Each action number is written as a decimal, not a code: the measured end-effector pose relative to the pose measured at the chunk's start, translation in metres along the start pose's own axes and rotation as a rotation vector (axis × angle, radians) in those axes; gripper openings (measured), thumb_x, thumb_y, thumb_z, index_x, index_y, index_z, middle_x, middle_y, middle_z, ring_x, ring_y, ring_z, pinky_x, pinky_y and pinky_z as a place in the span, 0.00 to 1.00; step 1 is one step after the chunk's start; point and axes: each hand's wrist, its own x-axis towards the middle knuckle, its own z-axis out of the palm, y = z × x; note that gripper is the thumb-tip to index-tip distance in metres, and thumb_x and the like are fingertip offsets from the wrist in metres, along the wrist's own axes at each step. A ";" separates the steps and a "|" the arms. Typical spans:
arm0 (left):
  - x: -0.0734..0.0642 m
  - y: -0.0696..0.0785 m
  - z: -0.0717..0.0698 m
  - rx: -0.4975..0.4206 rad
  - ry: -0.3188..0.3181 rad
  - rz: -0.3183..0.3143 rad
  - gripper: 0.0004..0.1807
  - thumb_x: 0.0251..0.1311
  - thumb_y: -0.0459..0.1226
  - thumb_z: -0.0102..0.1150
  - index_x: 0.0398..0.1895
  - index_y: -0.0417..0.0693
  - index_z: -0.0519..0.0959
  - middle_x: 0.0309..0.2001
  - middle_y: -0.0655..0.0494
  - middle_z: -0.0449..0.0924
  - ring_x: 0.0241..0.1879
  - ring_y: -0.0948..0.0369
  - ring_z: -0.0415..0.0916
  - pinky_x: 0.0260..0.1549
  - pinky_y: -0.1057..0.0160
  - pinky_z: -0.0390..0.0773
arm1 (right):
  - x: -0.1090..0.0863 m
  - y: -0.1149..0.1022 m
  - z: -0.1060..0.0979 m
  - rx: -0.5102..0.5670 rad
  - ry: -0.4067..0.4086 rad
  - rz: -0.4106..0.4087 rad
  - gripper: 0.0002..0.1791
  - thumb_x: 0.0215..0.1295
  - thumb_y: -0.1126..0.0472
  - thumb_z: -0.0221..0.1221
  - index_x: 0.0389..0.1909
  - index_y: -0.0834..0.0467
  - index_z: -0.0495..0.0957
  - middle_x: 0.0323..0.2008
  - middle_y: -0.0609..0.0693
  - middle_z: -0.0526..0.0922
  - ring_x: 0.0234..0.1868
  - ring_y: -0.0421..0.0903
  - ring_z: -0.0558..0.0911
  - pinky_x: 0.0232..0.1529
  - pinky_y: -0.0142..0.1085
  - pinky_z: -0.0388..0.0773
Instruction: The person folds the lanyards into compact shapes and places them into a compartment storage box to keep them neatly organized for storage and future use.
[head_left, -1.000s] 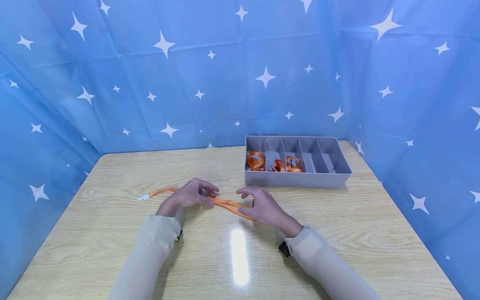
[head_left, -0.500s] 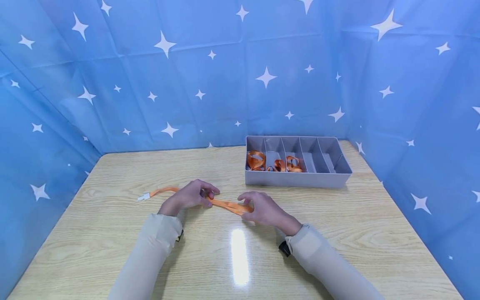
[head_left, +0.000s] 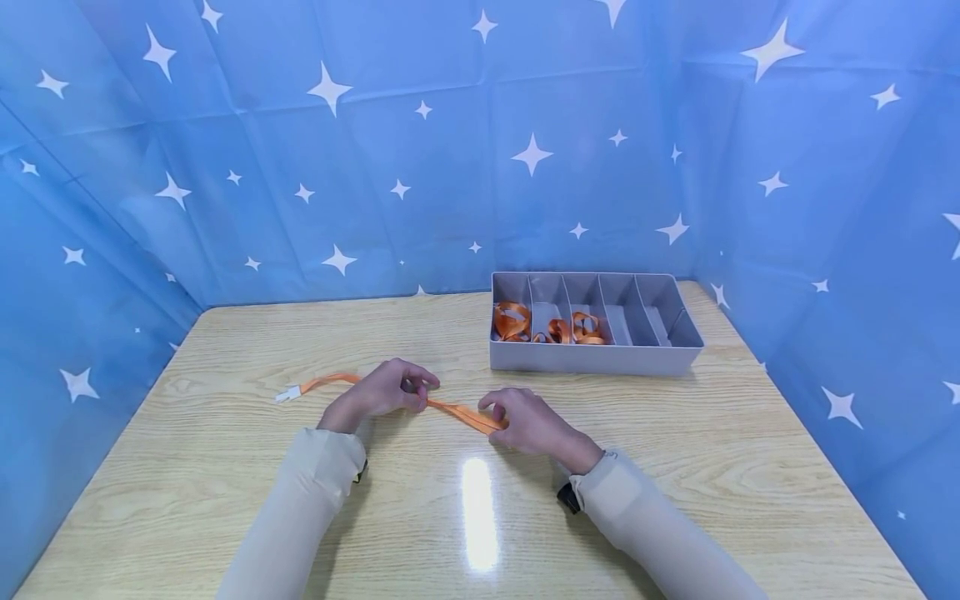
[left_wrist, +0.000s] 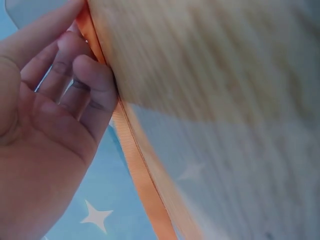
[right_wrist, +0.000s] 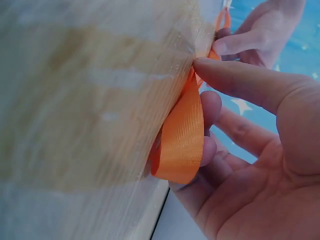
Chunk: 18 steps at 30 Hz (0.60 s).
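An orange lanyard (head_left: 465, 413) lies stretched across the wooden table between both hands, with a white clip (head_left: 288, 393) at its left end. My left hand (head_left: 384, 389) pinches its middle stretch between thumb and fingers. In the left wrist view the orange strap (left_wrist: 137, 170) runs flat along the tabletop beneath the curled fingers. My right hand (head_left: 529, 423) holds the right end. There, in the right wrist view, the strap folds back in a rounded loop (right_wrist: 181, 142), thumb on one side and fingers on the other.
Behind the right hand stands a grey divided box (head_left: 596, 360). Coiled orange lanyards (head_left: 512, 322) lie in its three left compartments; the two right ones show bare floors. A blue star-patterned curtain (head_left: 420, 150) borders the table (head_left: 225, 467) at the back and sides.
My right hand has drawn slightly right and down, its thumb and fingers closing on the lanyard's end. The strands between the hands lie closer together. The left hand has barely moved.
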 end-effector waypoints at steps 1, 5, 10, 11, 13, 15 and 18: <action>0.000 0.000 0.000 0.012 0.002 0.005 0.17 0.60 0.25 0.64 0.53 0.36 0.82 0.32 0.54 0.82 0.29 0.61 0.75 0.33 0.64 0.75 | 0.000 0.000 0.000 -0.002 0.000 -0.001 0.21 0.55 0.69 0.70 0.52 0.61 0.82 0.34 0.48 0.79 0.34 0.43 0.75 0.37 0.40 0.75; 0.001 0.001 0.000 0.081 0.017 0.037 0.14 0.63 0.27 0.61 0.52 0.36 0.83 0.37 0.52 0.84 0.32 0.63 0.76 0.36 0.64 0.77 | 0.000 0.001 0.001 -0.008 0.004 -0.011 0.20 0.55 0.69 0.71 0.51 0.61 0.82 0.33 0.48 0.79 0.34 0.43 0.75 0.37 0.40 0.75; 0.001 0.003 0.002 0.135 0.048 0.044 0.11 0.65 0.28 0.60 0.49 0.37 0.85 0.44 0.50 0.86 0.34 0.64 0.77 0.36 0.64 0.78 | -0.001 0.002 0.001 -0.017 0.011 -0.010 0.20 0.55 0.69 0.71 0.50 0.60 0.83 0.33 0.47 0.80 0.36 0.44 0.75 0.37 0.41 0.75; 0.001 0.004 0.002 0.131 0.053 0.045 0.11 0.65 0.28 0.60 0.48 0.37 0.85 0.43 0.49 0.86 0.33 0.63 0.76 0.35 0.64 0.78 | -0.001 0.002 0.001 -0.017 0.012 -0.013 0.20 0.55 0.69 0.70 0.50 0.61 0.83 0.33 0.47 0.80 0.36 0.44 0.75 0.37 0.41 0.75; 0.001 0.005 0.003 0.130 0.074 0.054 0.10 0.65 0.28 0.60 0.46 0.38 0.86 0.42 0.49 0.85 0.31 0.62 0.76 0.33 0.64 0.77 | -0.001 0.002 0.001 -0.017 0.015 -0.020 0.20 0.55 0.69 0.70 0.50 0.61 0.83 0.33 0.47 0.80 0.37 0.45 0.75 0.38 0.41 0.75; 0.001 0.007 0.003 0.132 0.106 0.059 0.09 0.66 0.28 0.59 0.45 0.40 0.86 0.41 0.50 0.85 0.30 0.60 0.75 0.31 0.63 0.76 | -0.001 0.002 0.001 -0.012 0.022 -0.033 0.20 0.55 0.69 0.70 0.50 0.62 0.83 0.32 0.47 0.80 0.36 0.44 0.75 0.39 0.41 0.75; 0.000 0.011 0.004 0.142 0.165 0.064 0.08 0.67 0.29 0.59 0.43 0.42 0.87 0.40 0.51 0.84 0.27 0.59 0.75 0.28 0.63 0.76 | -0.002 0.001 0.001 -0.001 0.036 -0.035 0.18 0.57 0.68 0.67 0.50 0.62 0.83 0.30 0.46 0.81 0.35 0.43 0.76 0.38 0.40 0.75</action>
